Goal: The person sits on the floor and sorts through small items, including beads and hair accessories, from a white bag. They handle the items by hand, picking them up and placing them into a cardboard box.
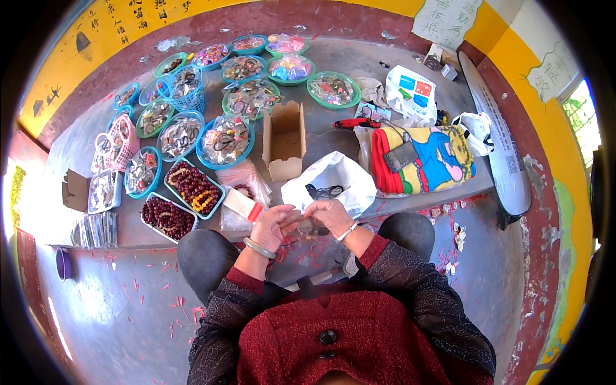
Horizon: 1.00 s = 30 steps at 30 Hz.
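My left hand, a pale bangle at its wrist, is held over my lap with its fingers bent and close together. Its fingertips nearly meet those of my right hand, which pinches with thumb and forefinger and wears a light bracelet. Just beneath the fingers hangs a small see-through piece that looks like a clear plastic bag; its contents are too small to tell. Beyond the hands lies an open white plastic bag with black cords in it. A stack of clear bags with a white-and-red card lies beside my left hand.
Dark red bead strings fill two trays at the left. An open cardboard box stands ahead, with several baskets of bagged trinkets behind it. A phone rests on a colourful folded cloth at right.
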Motion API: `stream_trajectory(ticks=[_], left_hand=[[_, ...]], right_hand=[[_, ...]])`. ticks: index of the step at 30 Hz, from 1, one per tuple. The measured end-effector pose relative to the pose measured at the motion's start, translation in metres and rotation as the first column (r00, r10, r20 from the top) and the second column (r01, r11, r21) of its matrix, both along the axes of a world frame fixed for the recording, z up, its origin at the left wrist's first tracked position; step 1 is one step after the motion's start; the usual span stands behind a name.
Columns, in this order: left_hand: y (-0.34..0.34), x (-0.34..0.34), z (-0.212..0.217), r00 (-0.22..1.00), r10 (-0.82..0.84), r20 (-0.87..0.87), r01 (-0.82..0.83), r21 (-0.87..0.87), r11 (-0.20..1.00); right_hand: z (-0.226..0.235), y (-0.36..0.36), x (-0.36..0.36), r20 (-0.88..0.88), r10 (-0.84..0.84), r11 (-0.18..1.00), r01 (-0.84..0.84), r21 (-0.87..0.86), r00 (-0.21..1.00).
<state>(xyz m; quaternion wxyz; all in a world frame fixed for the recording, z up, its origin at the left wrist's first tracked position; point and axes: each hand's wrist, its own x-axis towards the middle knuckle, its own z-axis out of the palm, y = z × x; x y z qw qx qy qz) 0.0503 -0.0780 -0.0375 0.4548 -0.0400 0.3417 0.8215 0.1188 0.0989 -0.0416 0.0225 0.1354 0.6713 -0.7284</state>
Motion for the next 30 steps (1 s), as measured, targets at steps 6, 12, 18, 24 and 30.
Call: stream_trajectory(ticks=[6, 12, 18, 24, 30], left_hand=[[0.003, 0.003, -0.019, 0.989, -0.103, -0.108, 0.082, -0.186, 0.979], [0.007, 0.006, -0.012, 0.992, -0.06, -0.112, 0.033, -0.226, 0.974], [0.009, 0.007, -0.008, 0.981, 0.024, -0.194, -0.08, -0.286, 0.955], [0.012, 0.011, -0.019, 0.946, -0.07, -0.317, -0.045, -0.342, 0.938], [0.01, 0.009, -0.014, 0.953, -0.085, -0.291, -0.01, -0.313, 0.95]], right_hand=[[-0.003, -0.001, -0.001, -0.116, 0.032, 0.979, -0.007, 0.205, 0.993], [-0.002, 0.001, -0.001, -0.081, 0.016, 0.978, 0.001, 0.21, 0.997], [0.004, 0.004, -0.006, 0.09, 0.002, 0.993, 0.009, -0.118, 0.996], [0.0, 0.001, 0.0, 0.073, -0.052, 0.988, 0.062, -0.138, 0.996], [0.005, 0.002, 0.0, 0.053, -0.1, 0.984, 0.106, -0.141, 0.994]])
